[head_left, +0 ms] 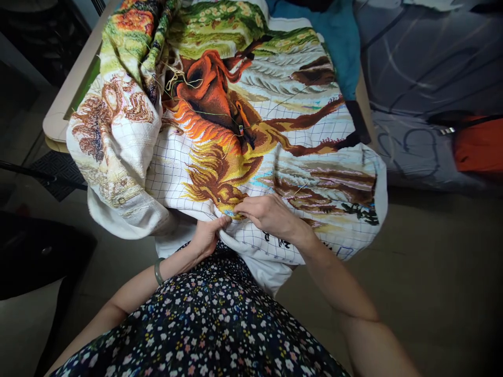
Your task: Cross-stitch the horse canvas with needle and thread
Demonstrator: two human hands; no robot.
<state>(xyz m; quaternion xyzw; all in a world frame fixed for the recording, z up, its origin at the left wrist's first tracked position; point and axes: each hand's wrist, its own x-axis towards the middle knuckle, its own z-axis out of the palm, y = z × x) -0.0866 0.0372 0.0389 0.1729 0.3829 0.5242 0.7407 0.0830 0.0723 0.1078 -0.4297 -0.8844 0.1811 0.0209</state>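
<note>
A large cross-stitch cloth (173,180) with a blue-lined grid spreads over the table and down toward my lap. Stitched in orange, brown and yellow, a horse (220,167) lies across its middle. My left hand (207,235) grips the cloth's near edge, thumb on top and the other fingers mostly hidden underneath. Over the horse's muzzle, my right hand (263,212) is closed in a pinch against the cloth; whatever sits between its fingertips is too small to make out. Loose yellow-green threads (183,78) lie on the stitching farther back.
On the left, a thick fold of the cloth (118,157) hangs over the corner of the table (58,118). A grey patterned bedcover (416,63) is at the right, with an orange item (477,144) on it. Teal fabric (341,42) lies behind the cloth.
</note>
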